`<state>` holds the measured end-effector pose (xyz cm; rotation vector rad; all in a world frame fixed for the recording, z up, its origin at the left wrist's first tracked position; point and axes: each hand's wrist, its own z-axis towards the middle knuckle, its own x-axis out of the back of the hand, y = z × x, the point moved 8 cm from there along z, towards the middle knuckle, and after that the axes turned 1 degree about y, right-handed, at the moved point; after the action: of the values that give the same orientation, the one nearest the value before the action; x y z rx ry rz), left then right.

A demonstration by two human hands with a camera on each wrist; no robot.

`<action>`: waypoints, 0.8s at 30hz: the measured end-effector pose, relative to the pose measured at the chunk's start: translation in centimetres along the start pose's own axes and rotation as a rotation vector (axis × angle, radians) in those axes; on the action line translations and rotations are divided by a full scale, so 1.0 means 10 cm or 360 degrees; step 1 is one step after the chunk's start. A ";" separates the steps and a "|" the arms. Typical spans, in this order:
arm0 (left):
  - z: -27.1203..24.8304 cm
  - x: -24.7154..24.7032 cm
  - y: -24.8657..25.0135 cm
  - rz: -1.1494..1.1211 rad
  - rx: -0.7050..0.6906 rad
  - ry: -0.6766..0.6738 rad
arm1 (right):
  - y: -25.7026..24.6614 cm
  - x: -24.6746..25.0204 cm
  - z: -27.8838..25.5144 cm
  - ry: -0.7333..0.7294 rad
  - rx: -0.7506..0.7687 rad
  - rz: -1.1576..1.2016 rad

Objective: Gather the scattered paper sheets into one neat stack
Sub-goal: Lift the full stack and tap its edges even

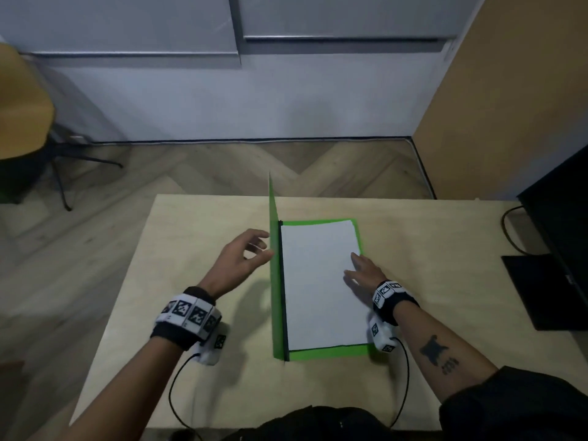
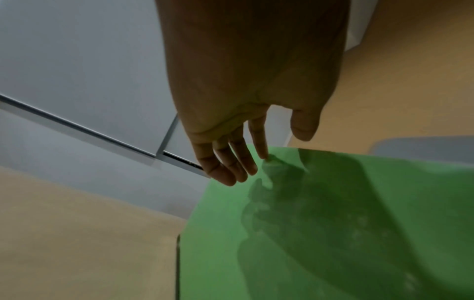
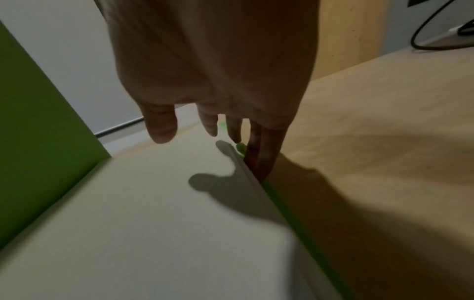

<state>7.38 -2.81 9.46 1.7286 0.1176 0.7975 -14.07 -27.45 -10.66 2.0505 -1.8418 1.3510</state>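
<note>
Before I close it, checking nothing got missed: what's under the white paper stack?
The open green folder lies under the white paper stack; its border shows around the edges. Anything between them is hidden.

You find no readable text, brand, number or label anywhere. The wristbands [image 1: 191, 313] carry only black-and-white square marker patterns, not letters. The white paper sheets [image 1: 321, 281] beside them are blank on top, and the forearm tattoo [image 1: 437, 353] near the right wristband shows shapes you cannot read as words.
</note>
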 end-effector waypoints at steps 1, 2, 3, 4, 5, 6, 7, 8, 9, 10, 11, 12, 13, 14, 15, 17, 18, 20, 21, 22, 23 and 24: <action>0.04 -0.10 0.05 0.0022 -0.0030 -0.0024 | 0.02 0.02 0.00 0.0010 0.0018 0.0126; 0.08 -0.21 0.11 0.0039 -0.0067 -0.0068 | 0.01 0.05 -0.01 0.0027 0.0036 0.0247; 0.11 -0.34 0.14 0.0064 -0.0099 -0.0131 | 0.06 0.07 0.02 0.0039 0.0024 0.0372; 0.15 -0.46 0.15 0.0107 -0.0130 -0.0202 | 0.07 0.12 0.01 0.0043 0.0016 0.0492; 0.19 -0.59 0.14 0.0175 -0.0164 -0.0268 | 0.12 0.16 0.01 0.0044 -0.0022 0.0625; 0.23 -0.72 0.12 0.0254 -0.0196 -0.0328 | 0.18 0.19 0.01 0.0028 -0.0063 0.0762; 0.27 -0.84 0.07 0.0331 -0.0218 -0.0380 | 0.24 0.20 0.03 -0.0012 -0.0082 0.0892; 0.30 -0.95 0.02 0.0393 -0.0223 -0.0417 | 0.28 0.20 0.02 -0.0077 -0.0093 0.0989; 0.33 -1.04 -0.05 0.0444 -0.0204 -0.0442 | 0.31 0.21 0.00 -0.0128 -0.0093 0.1076; 0.37 -1.12 -0.14 0.0493 -0.0174 -0.0459 | 0.36 0.23 -0.02 -0.0160 -0.0105 0.1126; 0.40 -1.20 -0.25 0.0545 -0.0126 -0.0474 | 0.37 0.25 -0.06 -0.0195 -0.0120 0.1164; 0.43 -1.27 -0.38 0.0607 -0.0066 -0.0494 | 0.38 0.29 -0.11 -0.0212 -0.0140 0.1175; 0.45 -1.34 -0.51 0.0685 0.0010 -0.0518 | 0.40 0.32 -0.13 -0.0214 -0.0162 0.1200; 0.47 -1.38 -0.64 0.0763 0.0110 -0.0533 | 0.40 0.36 -0.15 -0.0206 -0.0181 0.1210; 0.48 -1.42 -0.76 0.0820 0.0212 -0.0524 | 0.40 0.39 -0.15 -0.0168 -0.0178 0.1175; 0.48 -1.45 -0.95 0.0862 0.0416 -0.0479 | 0.37 0.45 -0.11 -0.0041 -0.0081 0.0997; 0.49 -1.45 -1.02 0.0841 0.0513 -0.0437 | 0.38 0.46 -0.09 0.0038 -0.0051 0.0933; 0.49 -1.43 -1.17 0.0787 0.0683 -0.0356 | 0.43 0.40 -0.02 0.0144 -0.0022 0.0897; 0.49 -1.43 -1.22 0.0769 0.0757 -0.0337 | 0.44 0.37 0.03 0.0196 -0.0012 0.0875; 0.49 -1.44 -1.28 0.0754 0.0816 -0.0330 | 0.44 0.34 0.05 0.0230 -0.0001 0.0820; 0.49 -1.45 -1.32 0.0734 0.0854 -0.0326 | 0.41 0.32 0.07 0.0261 0.0016 0.0749; 0.49 -1.46 -1.34 0.0714 0.0872 -0.0319 | 0.41 0.28 0.11 0.0294 0.0027 0.0634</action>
<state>3.29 -9.31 -9.49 2.3936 -0.2165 0.9666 -17.18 -31.39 -11.49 1.5514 -2.2343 1.5812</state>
